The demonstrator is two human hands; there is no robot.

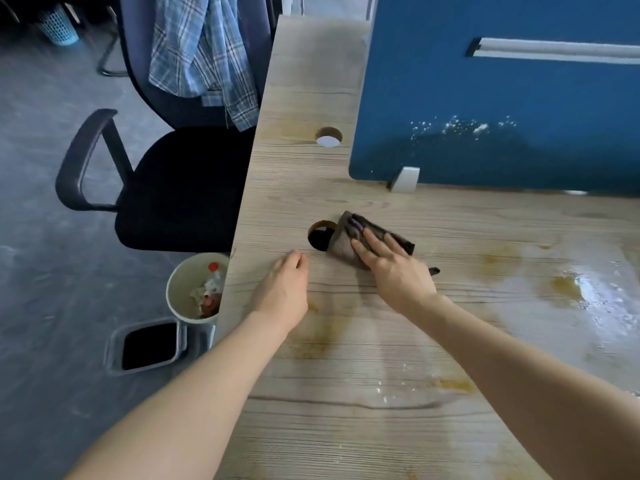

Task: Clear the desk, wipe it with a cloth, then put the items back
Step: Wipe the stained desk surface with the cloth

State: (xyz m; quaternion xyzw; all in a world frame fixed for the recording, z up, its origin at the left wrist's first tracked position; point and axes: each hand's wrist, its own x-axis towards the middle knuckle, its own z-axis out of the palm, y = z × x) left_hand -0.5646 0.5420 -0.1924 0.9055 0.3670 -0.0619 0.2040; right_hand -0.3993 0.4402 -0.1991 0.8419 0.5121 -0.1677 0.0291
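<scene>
Brown cloth [346,242] lies pressed under the flat right hand [391,268], covering part of a hole [320,237] in the desk [346,410]. Left hand [285,285] rests nearby, fingers perhaps loosely curled, holding nothing. Bin [194,289] beside the desk edge.

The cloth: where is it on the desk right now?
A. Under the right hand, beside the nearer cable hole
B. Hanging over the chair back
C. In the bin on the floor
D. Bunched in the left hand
A: the right hand presses flat on the brown cloth, which lies at the edge of the nearer cable hole in the desk.
</scene>
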